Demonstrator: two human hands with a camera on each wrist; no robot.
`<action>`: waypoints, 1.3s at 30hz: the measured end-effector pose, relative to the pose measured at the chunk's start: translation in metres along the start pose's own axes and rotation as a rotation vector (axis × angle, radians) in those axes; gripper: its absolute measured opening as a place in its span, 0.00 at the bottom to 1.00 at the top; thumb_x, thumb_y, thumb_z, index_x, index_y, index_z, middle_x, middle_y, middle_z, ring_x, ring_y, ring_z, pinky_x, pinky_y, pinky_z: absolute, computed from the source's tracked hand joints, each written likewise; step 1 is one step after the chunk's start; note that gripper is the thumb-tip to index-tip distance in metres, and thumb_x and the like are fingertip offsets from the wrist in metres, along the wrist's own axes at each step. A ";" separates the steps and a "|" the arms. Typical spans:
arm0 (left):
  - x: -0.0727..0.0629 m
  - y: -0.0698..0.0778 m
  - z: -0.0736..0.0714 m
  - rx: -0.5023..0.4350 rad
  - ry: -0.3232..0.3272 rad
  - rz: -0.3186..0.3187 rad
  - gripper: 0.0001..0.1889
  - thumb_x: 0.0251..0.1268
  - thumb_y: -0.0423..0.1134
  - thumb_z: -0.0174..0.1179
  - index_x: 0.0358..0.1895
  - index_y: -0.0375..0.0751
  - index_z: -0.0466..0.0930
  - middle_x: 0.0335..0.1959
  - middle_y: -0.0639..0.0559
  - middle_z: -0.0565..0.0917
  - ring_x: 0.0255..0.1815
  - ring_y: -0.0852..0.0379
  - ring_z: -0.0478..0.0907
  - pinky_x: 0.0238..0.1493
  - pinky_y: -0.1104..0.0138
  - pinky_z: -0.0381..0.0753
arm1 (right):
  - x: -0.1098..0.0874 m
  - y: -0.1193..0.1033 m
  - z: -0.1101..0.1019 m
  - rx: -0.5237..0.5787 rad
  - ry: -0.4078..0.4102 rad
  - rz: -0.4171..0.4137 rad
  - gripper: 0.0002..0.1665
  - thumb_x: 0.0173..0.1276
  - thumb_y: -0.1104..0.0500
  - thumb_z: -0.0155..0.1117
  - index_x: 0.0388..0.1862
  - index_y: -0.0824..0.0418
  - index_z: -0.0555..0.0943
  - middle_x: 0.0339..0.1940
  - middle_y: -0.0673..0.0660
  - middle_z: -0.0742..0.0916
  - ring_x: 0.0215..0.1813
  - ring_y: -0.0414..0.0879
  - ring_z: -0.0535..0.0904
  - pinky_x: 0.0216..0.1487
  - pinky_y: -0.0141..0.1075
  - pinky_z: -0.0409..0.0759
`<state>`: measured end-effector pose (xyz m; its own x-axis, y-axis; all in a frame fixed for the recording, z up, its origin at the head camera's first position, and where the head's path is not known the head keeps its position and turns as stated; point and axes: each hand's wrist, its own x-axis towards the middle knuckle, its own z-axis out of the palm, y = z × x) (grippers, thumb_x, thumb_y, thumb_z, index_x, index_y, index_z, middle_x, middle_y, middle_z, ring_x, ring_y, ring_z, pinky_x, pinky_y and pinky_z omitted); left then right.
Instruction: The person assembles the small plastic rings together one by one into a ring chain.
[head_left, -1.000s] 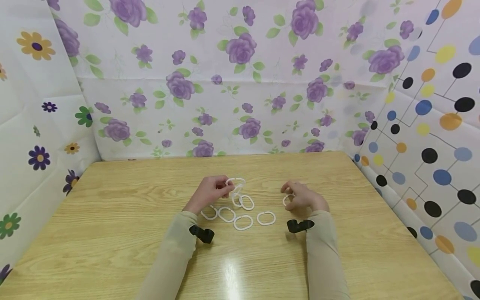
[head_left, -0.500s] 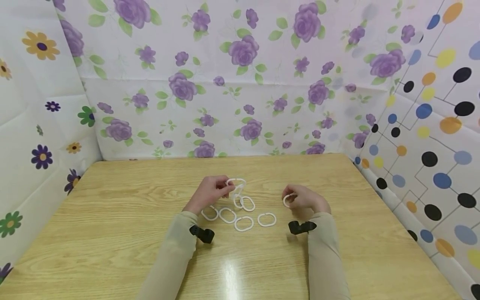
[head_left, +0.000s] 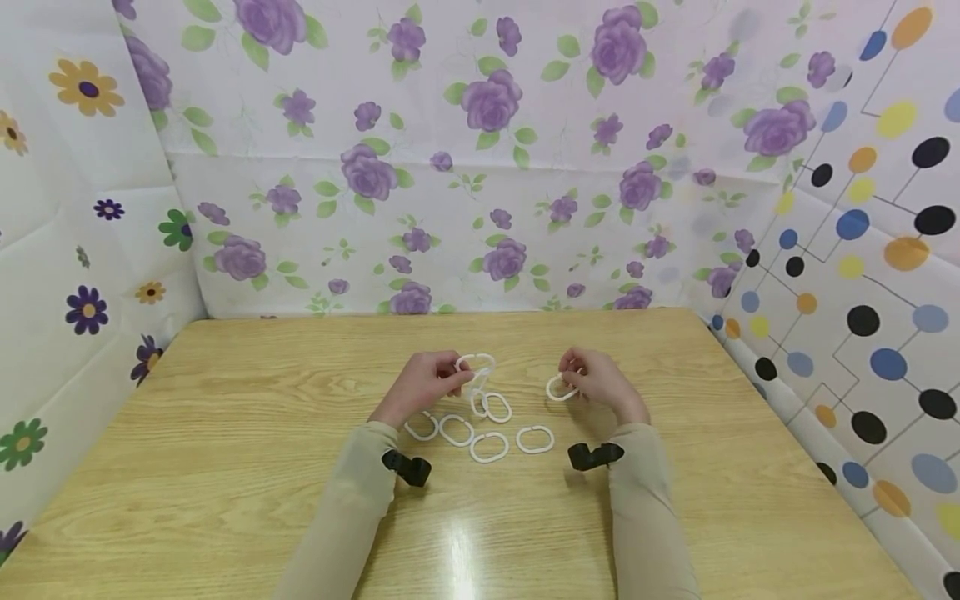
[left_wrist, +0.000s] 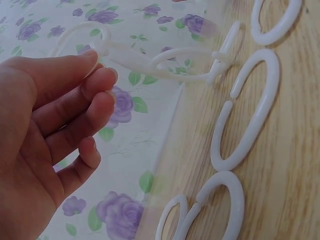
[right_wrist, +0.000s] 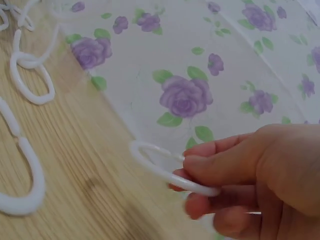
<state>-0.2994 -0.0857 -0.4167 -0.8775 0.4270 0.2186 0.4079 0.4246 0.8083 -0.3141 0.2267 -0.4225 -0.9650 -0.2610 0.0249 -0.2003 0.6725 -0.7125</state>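
My left hand [head_left: 422,387] pinches a white plastic chain link [left_wrist: 93,25], an oval with a small gap, between thumb and fingertips. From it hangs a short chain of joined links [left_wrist: 145,69], whose lowest link [head_left: 508,410] reaches the table. Over to the right, my right hand [head_left: 604,387] pinches a single white link [right_wrist: 159,171] by one end. That link points left toward the chain, held above the table in the right wrist view. Its gripped end is partly hidden by the fingers.
Several loose white links, among them one front link [head_left: 489,462] and one to its right [head_left: 534,452], lie on the wooden table [head_left: 262,467] near the body. A flowered sheet [head_left: 300,233] stands behind the table, and a dotted sheet [head_left: 862,275] on the right.
My right hand has closed its fingers on the single link and brought it up and left, toward the chain. The left hand stays nearly still with the chain.
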 end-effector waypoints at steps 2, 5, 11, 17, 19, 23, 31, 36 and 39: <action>0.000 0.000 0.000 0.000 -0.001 -0.004 0.09 0.69 0.44 0.59 0.37 0.41 0.82 0.25 0.36 0.83 0.31 0.37 0.81 0.37 0.65 0.76 | 0.001 -0.005 0.002 0.009 0.013 0.003 0.03 0.72 0.64 0.57 0.41 0.63 0.76 0.29 0.60 0.82 0.20 0.49 0.74 0.20 0.33 0.73; 0.000 0.000 0.000 0.003 -0.004 -0.005 0.10 0.69 0.44 0.59 0.37 0.41 0.82 0.25 0.36 0.83 0.31 0.37 0.81 0.38 0.65 0.75 | 0.003 -0.012 0.004 0.039 0.033 -0.013 0.04 0.72 0.62 0.58 0.41 0.62 0.76 0.25 0.58 0.81 0.17 0.47 0.72 0.20 0.32 0.72; 0.000 0.001 0.000 0.015 -0.015 -0.001 0.13 0.69 0.45 0.59 0.39 0.37 0.82 0.25 0.37 0.83 0.31 0.38 0.81 0.39 0.64 0.76 | 0.006 -0.027 0.006 0.177 0.063 -0.035 0.06 0.73 0.60 0.58 0.44 0.62 0.77 0.27 0.59 0.80 0.24 0.58 0.77 0.21 0.32 0.72; 0.001 0.003 0.000 0.022 -0.026 0.002 0.12 0.69 0.45 0.59 0.39 0.37 0.82 0.25 0.38 0.84 0.31 0.38 0.82 0.39 0.64 0.76 | 0.004 -0.038 0.005 0.239 0.062 -0.070 0.09 0.73 0.61 0.58 0.46 0.64 0.80 0.31 0.63 0.81 0.28 0.61 0.79 0.22 0.32 0.73; 0.001 0.003 0.001 0.024 -0.026 -0.002 0.12 0.69 0.45 0.59 0.38 0.38 0.82 0.25 0.40 0.84 0.31 0.38 0.82 0.38 0.64 0.77 | 0.003 -0.041 0.005 0.244 0.053 -0.092 0.10 0.72 0.61 0.58 0.46 0.66 0.81 0.31 0.63 0.81 0.25 0.53 0.78 0.22 0.32 0.74; 0.002 0.002 0.002 0.037 -0.013 -0.007 0.10 0.68 0.45 0.60 0.36 0.42 0.83 0.22 0.47 0.83 0.31 0.40 0.82 0.36 0.66 0.76 | 0.003 -0.049 0.006 0.267 0.037 -0.126 0.10 0.72 0.62 0.58 0.45 0.66 0.82 0.30 0.61 0.82 0.23 0.45 0.77 0.23 0.36 0.78; 0.005 0.003 0.008 0.093 -0.016 0.017 0.09 0.67 0.45 0.62 0.32 0.45 0.82 0.19 0.51 0.83 0.25 0.50 0.81 0.30 0.70 0.72 | 0.004 -0.069 0.015 0.327 0.041 -0.102 0.08 0.70 0.62 0.61 0.43 0.66 0.75 0.31 0.65 0.81 0.23 0.44 0.78 0.26 0.46 0.82; 0.007 0.004 0.011 0.125 -0.033 0.025 0.09 0.66 0.45 0.62 0.30 0.47 0.81 0.19 0.54 0.82 0.22 0.60 0.78 0.29 0.70 0.73 | 0.007 -0.075 0.022 0.310 0.047 -0.124 0.09 0.68 0.62 0.64 0.40 0.67 0.76 0.26 0.66 0.82 0.19 0.43 0.77 0.21 0.40 0.81; 0.007 0.006 0.011 0.166 -0.042 0.049 0.08 0.67 0.45 0.61 0.31 0.48 0.82 0.19 0.56 0.82 0.21 0.63 0.76 0.27 0.71 0.72 | 0.009 -0.077 0.026 0.297 0.041 -0.141 0.09 0.68 0.62 0.64 0.40 0.67 0.77 0.27 0.68 0.82 0.18 0.43 0.77 0.19 0.39 0.79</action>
<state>-0.3003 -0.0719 -0.4163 -0.8460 0.4813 0.2296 0.4887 0.5276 0.6949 -0.3026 0.1551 -0.3859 -0.9386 -0.3048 0.1615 -0.2799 0.3990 -0.8732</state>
